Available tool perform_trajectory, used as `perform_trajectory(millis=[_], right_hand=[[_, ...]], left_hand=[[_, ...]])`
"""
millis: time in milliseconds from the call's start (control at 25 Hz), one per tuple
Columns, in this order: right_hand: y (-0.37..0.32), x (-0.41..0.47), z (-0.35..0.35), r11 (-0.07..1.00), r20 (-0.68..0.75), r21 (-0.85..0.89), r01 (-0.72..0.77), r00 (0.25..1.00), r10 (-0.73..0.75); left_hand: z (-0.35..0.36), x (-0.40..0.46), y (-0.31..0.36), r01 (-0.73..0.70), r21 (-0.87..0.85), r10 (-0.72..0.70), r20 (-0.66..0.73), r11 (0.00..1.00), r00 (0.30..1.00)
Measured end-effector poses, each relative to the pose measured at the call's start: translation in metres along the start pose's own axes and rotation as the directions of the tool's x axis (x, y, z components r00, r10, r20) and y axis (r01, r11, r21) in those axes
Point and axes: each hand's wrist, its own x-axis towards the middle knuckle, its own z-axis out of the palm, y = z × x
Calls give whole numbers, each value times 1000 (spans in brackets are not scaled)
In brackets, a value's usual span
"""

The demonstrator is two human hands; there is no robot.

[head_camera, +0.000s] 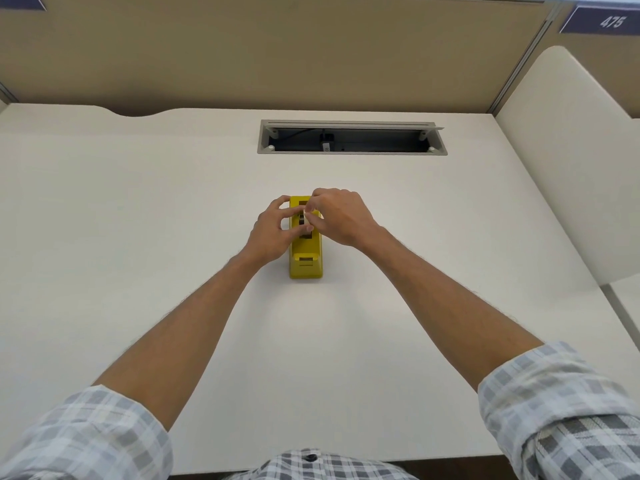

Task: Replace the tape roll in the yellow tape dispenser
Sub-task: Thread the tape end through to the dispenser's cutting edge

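Observation:
The yellow tape dispenser (306, 258) stands in the middle of the white desk (138, 220), its cutter end towards me. A small tape roll (302, 216) sits in the dispenser's slot, mostly hidden by fingers. My left hand (273, 230) comes in from the left and its curled fingers pinch the roll. From the right, my right hand (337, 216) pinches the same roll with fingertips and thumb.
An open cable tray (351, 137) with a plug inside is set into the desk behind the dispenser. A beige partition wall (277, 53) closes the back. A white chair back (568, 161) stands at the right edge.

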Motion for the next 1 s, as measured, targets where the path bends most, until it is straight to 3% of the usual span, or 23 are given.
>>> perform_trajectory(millis=[1000], right_hand=[[-1, 5, -2, 1000, 39, -4, 20, 999, -20]], left_hand=[[-2, -2, 5, 4, 26, -4, 3, 1000, 1000]])
